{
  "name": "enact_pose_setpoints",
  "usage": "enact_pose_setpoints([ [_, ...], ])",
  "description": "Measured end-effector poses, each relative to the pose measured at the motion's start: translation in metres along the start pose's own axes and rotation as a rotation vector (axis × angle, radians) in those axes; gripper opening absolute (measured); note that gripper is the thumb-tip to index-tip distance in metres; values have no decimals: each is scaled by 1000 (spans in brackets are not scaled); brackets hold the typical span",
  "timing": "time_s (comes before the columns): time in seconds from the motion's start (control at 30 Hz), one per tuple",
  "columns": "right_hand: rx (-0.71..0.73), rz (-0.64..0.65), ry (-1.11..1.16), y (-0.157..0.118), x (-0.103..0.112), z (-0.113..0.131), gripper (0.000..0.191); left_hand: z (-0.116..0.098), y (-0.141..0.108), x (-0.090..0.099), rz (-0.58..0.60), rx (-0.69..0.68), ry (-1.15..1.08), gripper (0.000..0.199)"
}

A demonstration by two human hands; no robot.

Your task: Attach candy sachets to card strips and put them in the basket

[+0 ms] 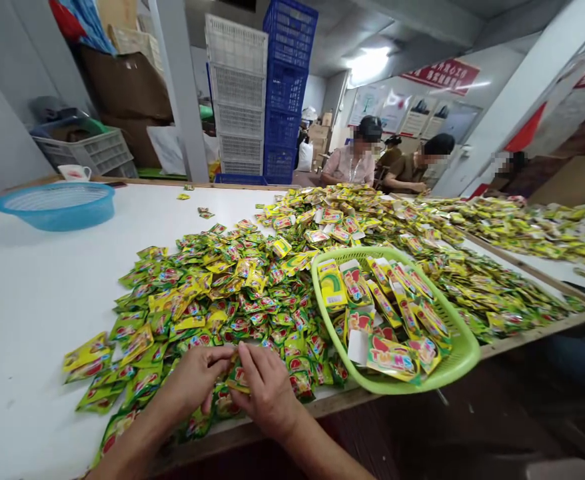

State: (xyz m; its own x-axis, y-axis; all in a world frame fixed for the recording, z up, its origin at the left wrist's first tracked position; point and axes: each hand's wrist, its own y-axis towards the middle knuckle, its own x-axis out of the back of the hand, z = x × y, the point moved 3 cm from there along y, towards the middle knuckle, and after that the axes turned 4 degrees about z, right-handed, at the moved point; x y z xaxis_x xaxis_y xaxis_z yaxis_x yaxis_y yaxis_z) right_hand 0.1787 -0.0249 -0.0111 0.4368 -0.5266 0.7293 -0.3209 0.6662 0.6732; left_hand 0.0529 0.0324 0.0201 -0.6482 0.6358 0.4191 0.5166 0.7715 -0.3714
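A small yellow-and-green candy box [238, 377], mostly covered by fingers, is between my hands at the table's front edge. My right hand [267, 390] grips it from the right, thumb below and fingers above. My left hand [198, 379] is closed, its fingertips pinched at the box's upper left end. Beneath and around both hands spreads a heap of green and yellow candy packets [242, 293]. To the right, a light green basket [465, 353] overhangs the front edge and holds several printed candy boxes [391, 355], some with white flaps standing up.
A blue plastic basket [55, 210] and a white mug [75, 173] stand at the far left of the white table [17, 320]. Stacked white crates [237, 100] and blue crates [287, 87] rise behind. Co-workers [355, 160] sit beyond the heap. A wooden rim [342, 403] edges the table.
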Motion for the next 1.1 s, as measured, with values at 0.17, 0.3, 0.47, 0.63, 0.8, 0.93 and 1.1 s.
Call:
enact_pose_setpoints([
  [0.17, 10, -21, 46, -1, 0, -2, 70, -6, -3, 1, -22, -24, -3, 42],
  [0.3, 23, -36, 56, -2, -2, 0, 70, -7, -6, 2, -194, -31, 4, 33],
  [0.47, 2, -35, 76, -7, -5, -5, 72, -4, 0, -7, -222, -37, 2, 27],
  [0.63, -18, -33, 53, -10, -5, -2, 70, -12, -4, -16, 37, -95, -1, 28],
  [0.8, -3, -26, -10, 8, 17, -9, 70, -28, -20, 2, -16, -26, -116, 42],
  [0.93, -95, -141, -273, 49, 89, -67, 61, -27, -30, 38, -361, -89, -256, 50],
  [1.1, -512, 109, -512, 90, 178, -202, 54, -1, -22, 31, -274, 7, -356, 46],
])
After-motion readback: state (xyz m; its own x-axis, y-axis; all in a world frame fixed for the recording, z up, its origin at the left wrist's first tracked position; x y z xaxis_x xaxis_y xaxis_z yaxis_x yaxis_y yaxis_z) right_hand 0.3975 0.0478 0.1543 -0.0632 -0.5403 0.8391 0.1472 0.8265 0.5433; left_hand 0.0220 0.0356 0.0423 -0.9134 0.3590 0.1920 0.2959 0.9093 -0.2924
